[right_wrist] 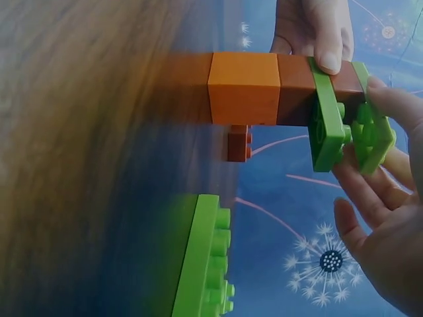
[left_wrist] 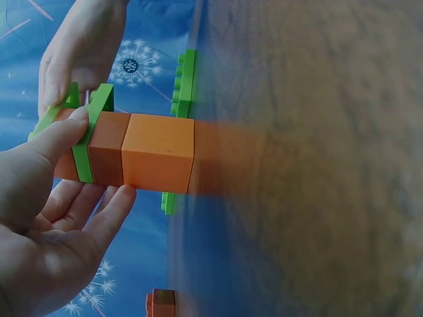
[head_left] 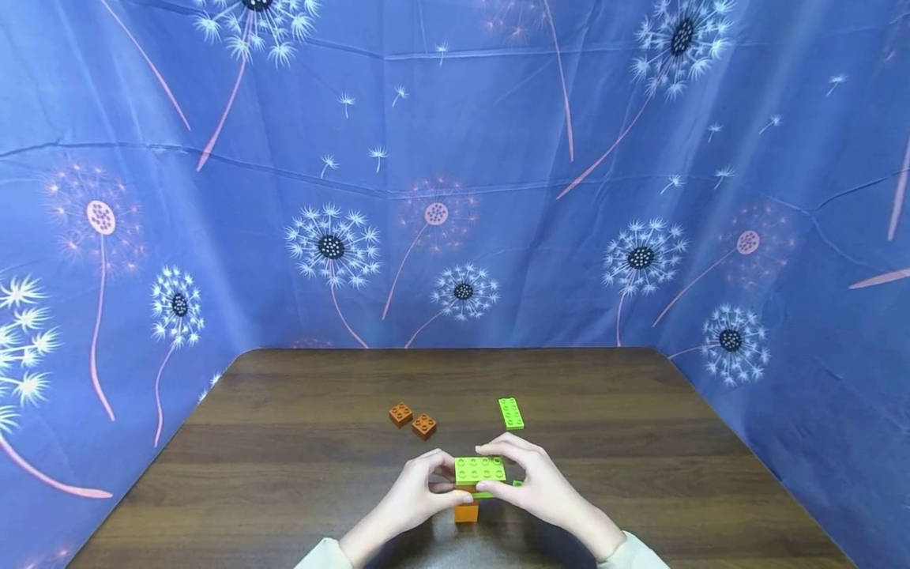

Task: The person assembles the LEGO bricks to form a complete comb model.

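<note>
An upright stack of toy building bricks stands on the table before me: an orange block [head_left: 466, 512] at the bottom, a brown brick [left_wrist: 107, 148], a green plate [right_wrist: 324, 125], a second brown brick [right_wrist: 348, 84] and a top green plate [head_left: 479, 469]. Both green plates jut out to the right. My left hand [head_left: 415, 491] pinches the stack from the left, its thumb on the near side by the lower green plate. With thumb and fingers on opposite edges, my right hand [head_left: 533, 484] grips the top green plate's right part.
Two loose brown bricks, a left one [head_left: 401, 414] and a right one [head_left: 424, 427], lie behind the stack to the left. A loose green plate [head_left: 510, 412] lies farther back. Another green piece [head_left: 517, 483] is mostly hidden behind my right hand. A blue dandelion-print cloth [head_left: 554, 237] surrounds the table.
</note>
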Demonstrator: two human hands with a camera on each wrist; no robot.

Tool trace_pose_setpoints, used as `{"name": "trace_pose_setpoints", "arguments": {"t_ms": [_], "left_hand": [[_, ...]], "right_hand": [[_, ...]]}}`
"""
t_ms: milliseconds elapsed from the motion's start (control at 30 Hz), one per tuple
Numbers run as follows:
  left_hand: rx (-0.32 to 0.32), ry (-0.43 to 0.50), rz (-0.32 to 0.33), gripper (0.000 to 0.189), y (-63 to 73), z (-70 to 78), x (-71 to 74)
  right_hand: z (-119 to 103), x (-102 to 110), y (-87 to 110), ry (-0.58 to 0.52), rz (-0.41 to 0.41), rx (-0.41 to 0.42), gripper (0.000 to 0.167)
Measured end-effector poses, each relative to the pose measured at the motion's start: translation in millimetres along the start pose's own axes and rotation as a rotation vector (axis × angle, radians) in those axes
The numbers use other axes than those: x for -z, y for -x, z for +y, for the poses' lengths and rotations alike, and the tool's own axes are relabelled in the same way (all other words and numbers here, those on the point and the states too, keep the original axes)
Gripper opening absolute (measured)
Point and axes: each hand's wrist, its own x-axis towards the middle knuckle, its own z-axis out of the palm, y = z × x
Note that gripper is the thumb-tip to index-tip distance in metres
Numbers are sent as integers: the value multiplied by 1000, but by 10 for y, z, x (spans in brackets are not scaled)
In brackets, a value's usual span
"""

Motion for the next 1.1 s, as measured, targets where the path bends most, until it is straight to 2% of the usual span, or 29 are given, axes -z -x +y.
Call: {"name": "trace_pose_setpoints", "arguments": {"t_ms": [300,533,667,767,933,1100], "left_hand": [[18,12,-8,27,-11,6,2],[-5,-16,-2,27,-17,6,2],[9,-25,-5,27,-26,22,13],[27,-30,-10,28,-30,30,20],[41,-18,-15,29,-32,33,34],[71,29,-41,33,-24,1,48]], "right_hand": [[-19,-41,-31,-43,-16,-14,32],[-27,-47,-71,-63,-39,-19,28],[-19,-51,-75,-80,-38,-19,29],[-27,-66,-72,-96,-34,-53,31],[-139,-41,-103,-115,-27,-89,32],[-327,36,-141,-134,-35,-80,30]]}}
